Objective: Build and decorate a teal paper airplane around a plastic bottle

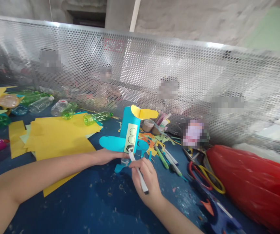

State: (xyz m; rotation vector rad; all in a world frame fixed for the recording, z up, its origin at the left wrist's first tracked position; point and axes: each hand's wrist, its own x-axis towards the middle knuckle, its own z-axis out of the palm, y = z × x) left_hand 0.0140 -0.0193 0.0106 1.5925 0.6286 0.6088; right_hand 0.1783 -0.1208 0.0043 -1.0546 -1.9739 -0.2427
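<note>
A turquoise paper-covered bottle airplane [129,130] stands nose-down on the blue table [88,204], with turquoise wings, a yellow tail piece [143,113] on top and a pale strip with drawn circles. My left hand [107,155] grips its lower part beside the wing. My right hand [146,182] is closed on a white marker [138,170], whose tip touches the bottom of the pale strip.
Yellow paper sheets [57,139] lie left, with several clear and green plastic bottles [66,110] behind. Pens, paper scraps, tape rolls and red-yellow scissors [203,175] lie right, beside a red shiny object [252,185]. A perforated metal screen [179,81] fences the far edge; people sit behind it.
</note>
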